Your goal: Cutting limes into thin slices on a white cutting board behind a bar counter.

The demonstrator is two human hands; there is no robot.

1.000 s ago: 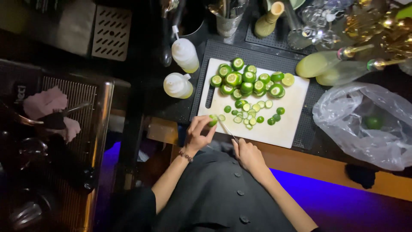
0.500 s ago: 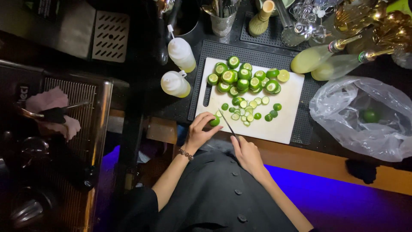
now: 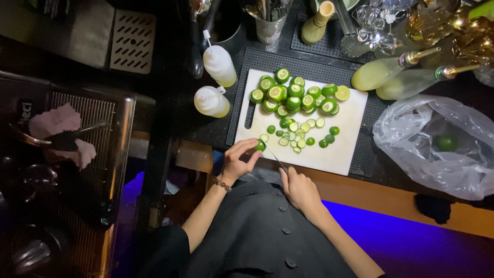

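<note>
1. Below my camera, a dim bar counter carries a white cutting board (image 3: 346, 135) on a black ribbed mat (image 3: 247, 92), with a wooden edge and a purple glow along the near side.
2. Two squeeze bottles (image 3: 211, 100) stand left of the board; two pale pourer bottles (image 3: 391, 74) lie to its upper right, beside a crumpled clear bag (image 3: 437, 141) with one lime inside.
3. On the board's far half I see a heap of trimmed limes (image 3: 293, 95), with small cut ends scattered nearer.
4. At the board's near left corner, my left hand (image 3: 237, 162) pinches a small lime (image 3: 260, 146) between curled fingertips.
5. My right hand (image 3: 299, 189) is closed round a knife (image 3: 275, 157), its thin blade angling up to the lime.
6. The knife handle is hidden in my fist, and the blade's contact with the lime is too small to judge.
</note>
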